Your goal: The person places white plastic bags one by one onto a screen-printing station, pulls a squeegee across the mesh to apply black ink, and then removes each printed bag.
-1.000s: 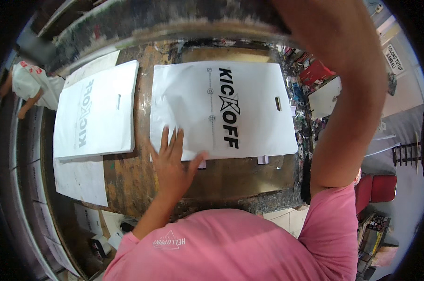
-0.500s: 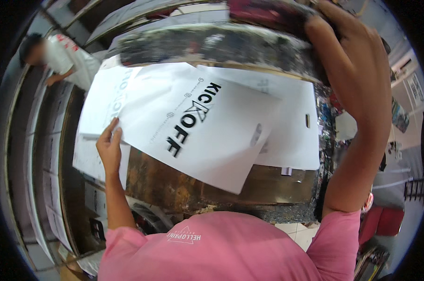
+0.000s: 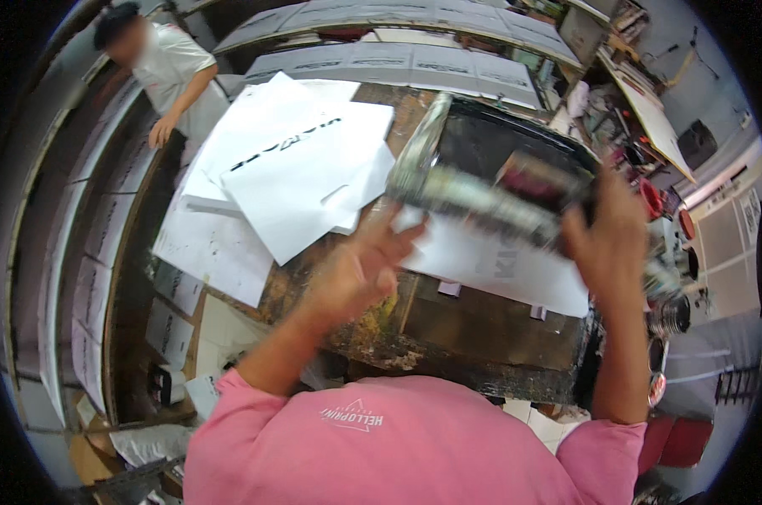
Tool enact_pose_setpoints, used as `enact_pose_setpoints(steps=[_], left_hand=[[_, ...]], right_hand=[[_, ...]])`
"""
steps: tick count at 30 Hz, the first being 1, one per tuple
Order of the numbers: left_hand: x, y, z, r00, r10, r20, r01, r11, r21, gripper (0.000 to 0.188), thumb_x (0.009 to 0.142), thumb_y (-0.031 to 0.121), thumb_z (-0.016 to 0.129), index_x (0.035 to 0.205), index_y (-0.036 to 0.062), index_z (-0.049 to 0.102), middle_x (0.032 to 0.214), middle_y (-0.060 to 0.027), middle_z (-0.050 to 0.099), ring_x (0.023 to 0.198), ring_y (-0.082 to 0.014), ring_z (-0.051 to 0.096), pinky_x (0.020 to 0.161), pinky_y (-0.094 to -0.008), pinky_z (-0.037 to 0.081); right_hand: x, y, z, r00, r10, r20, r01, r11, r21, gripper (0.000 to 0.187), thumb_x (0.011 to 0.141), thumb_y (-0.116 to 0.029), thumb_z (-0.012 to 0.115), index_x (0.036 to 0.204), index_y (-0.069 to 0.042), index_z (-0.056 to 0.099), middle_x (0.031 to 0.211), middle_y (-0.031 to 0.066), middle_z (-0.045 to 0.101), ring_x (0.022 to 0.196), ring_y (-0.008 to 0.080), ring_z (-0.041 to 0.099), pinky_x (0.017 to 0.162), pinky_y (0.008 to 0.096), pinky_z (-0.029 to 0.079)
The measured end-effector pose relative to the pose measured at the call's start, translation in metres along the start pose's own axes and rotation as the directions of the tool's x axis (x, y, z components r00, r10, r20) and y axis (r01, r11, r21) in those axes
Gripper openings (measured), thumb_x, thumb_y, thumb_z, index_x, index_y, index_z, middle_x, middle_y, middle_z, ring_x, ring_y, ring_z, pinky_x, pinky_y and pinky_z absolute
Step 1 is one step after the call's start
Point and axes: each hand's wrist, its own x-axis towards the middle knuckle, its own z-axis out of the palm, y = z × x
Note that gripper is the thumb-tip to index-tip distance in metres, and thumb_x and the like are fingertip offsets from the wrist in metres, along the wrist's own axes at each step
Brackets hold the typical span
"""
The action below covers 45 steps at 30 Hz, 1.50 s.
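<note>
My right hand [image 3: 604, 240] grips the near right edge of a dark printing screen frame [image 3: 482, 160], which is tilted low over a white plastic bag [image 3: 499, 265] lying on the worn table [image 3: 448, 337]. My left hand [image 3: 356, 269] is blurred, with fingers spread and nothing in it, just below the frame's near left corner. To the left lies a loose pile of white bags with black print [image 3: 297, 168], the top one askew.
Another person in a white shirt [image 3: 166, 67] stands at the far left by long shelves of white sheets [image 3: 86, 278]. More sheets line a rack at the back [image 3: 398, 59]. Cans and clutter crowd the right side [image 3: 663, 286].
My left hand laid the printed bag on the left pile and swung back toward the frame. The screen frame, raised before, has come down over a bag on the table.
</note>
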Motion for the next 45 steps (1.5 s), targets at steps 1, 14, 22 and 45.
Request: enact_pose_setpoints(steps=[1,14,22,45], left_hand=[[-0.008,-0.006,0.034,0.988,-0.083,-0.132,0.033,0.939,-0.341,0.110,0.084,0.075,0.059,0.157,0.0017,0.023,0.151,-0.0238,0.043,0.141,-0.0337,0.041,0.117,-0.0489,0.033],[-0.058,-0.120,0.036,0.685,-0.660,-0.307,0.357,0.673,-0.648,0.101,0.091,0.082,0.032,0.148,-0.0013,0.033,0.139,-0.0214,0.052,0.126,-0.0332,0.055,0.112,-0.0491,0.040],[-0.067,-0.116,0.030,0.676,-0.674,-0.298,0.396,0.673,-0.625,0.109,0.089,0.086,0.023,0.142,-0.0082,0.040,0.137,-0.0237,0.056,0.126,-0.0356,0.057,0.111,-0.0512,0.040],[-0.061,-0.087,0.044,0.877,-0.415,-0.241,0.289,0.858,-0.425,0.109,0.088,0.086,0.027,0.149,-0.0032,0.028,0.141,-0.0257,0.052,0.130,-0.0399,0.053,0.112,-0.0529,0.038]], right_hand=[[-0.021,-0.004,0.005,0.975,-0.063,0.214,0.069,0.997,-0.020,0.069,0.083,-0.023,0.069,0.144,0.001,0.046,0.124,0.0223,0.060,0.111,0.0408,0.056,0.100,0.0487,0.042],[-0.137,0.009,0.148,0.866,-0.143,0.479,0.008,0.962,0.273,0.048,0.076,-0.031,0.080,0.113,-0.007,0.063,0.098,0.0105,0.059,0.095,0.0314,0.060,0.077,0.0433,0.052],[0.003,0.093,0.278,0.947,-0.165,0.275,0.110,0.973,0.202,0.033,0.081,-0.034,0.076,0.103,-0.012,0.063,0.095,0.0082,0.061,0.092,0.0322,0.063,0.071,0.0456,0.053],[0.002,0.092,0.193,0.873,-0.222,0.434,0.128,0.963,0.236,0.040,0.094,-0.046,0.060,0.103,-0.007,0.058,0.083,0.0168,0.068,0.080,0.0397,0.066,0.070,0.0524,0.050]])
